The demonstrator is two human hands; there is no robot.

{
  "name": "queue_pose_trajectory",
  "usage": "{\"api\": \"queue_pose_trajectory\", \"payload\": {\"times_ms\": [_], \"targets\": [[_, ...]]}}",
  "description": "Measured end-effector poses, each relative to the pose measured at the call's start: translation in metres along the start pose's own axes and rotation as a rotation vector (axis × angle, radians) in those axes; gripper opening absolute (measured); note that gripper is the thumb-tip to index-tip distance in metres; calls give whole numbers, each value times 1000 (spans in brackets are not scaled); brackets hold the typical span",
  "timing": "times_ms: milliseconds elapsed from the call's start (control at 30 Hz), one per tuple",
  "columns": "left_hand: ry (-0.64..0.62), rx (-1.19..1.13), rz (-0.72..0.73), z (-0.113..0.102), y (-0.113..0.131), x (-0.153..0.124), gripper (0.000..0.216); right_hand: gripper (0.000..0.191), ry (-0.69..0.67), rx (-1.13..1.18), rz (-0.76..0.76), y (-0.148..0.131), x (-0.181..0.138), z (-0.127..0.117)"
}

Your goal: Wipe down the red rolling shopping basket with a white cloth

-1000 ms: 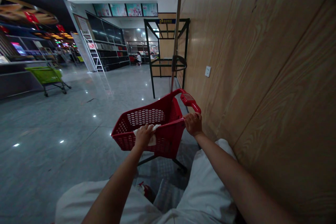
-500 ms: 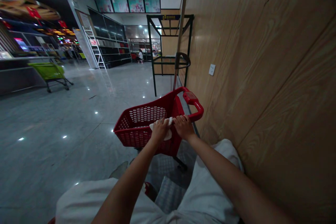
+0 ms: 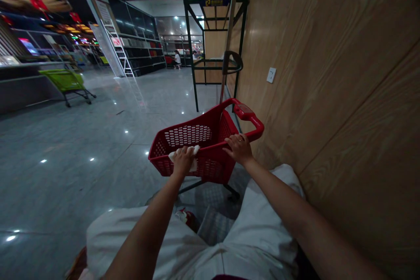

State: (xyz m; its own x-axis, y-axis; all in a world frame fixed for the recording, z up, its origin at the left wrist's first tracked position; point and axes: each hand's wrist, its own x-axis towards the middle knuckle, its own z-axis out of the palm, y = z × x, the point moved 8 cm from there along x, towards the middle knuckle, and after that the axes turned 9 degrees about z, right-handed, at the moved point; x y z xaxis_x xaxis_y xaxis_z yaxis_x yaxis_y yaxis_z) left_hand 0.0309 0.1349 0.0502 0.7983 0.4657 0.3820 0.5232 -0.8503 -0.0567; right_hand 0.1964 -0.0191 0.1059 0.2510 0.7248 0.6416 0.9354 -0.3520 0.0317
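Observation:
A red plastic shopping cart (image 3: 197, 140) stands in front of me beside a wood-panelled wall. My left hand (image 3: 182, 162) is closed on a white cloth (image 3: 193, 157) and presses it onto the near rim of the basket. My right hand (image 3: 239, 148) grips the same rim further right, just below the red push handle (image 3: 251, 118). My knees in white trousers (image 3: 229, 240) fill the bottom of the view.
The wood-panelled wall (image 3: 328, 74) runs close along the right, with a white socket (image 3: 271, 75). A black metal rack (image 3: 215, 48) stands behind the cart. A green cart (image 3: 67, 82) and a ladder (image 3: 121, 57) stand far left across the glossy grey floor (image 3: 82, 153).
My left hand slid the cloth right along the rim until it was next to my right hand, then back left. The view has dipped slightly.

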Motion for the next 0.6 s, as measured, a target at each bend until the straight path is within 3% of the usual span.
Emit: {"api": "queue_pose_trajectory", "payload": {"times_ms": [100,167,300,467,600], "targets": [[13,13,-92,0,9,4,29,29,3,-21,62,-5,5,-5],[17,17,-109,-2,19,9,29,25,-36,-33,1,-21,11,-2],[13,-30,16,-7,57,26,25,19,-231,-72,-82,-50,18,24],[-11,-34,79,-8,89,43,26,24,-312,-111,0,-41,17,38],[-51,-12,167,-6,82,35,26,17,-316,-122,-28,-30,14,32]]}}
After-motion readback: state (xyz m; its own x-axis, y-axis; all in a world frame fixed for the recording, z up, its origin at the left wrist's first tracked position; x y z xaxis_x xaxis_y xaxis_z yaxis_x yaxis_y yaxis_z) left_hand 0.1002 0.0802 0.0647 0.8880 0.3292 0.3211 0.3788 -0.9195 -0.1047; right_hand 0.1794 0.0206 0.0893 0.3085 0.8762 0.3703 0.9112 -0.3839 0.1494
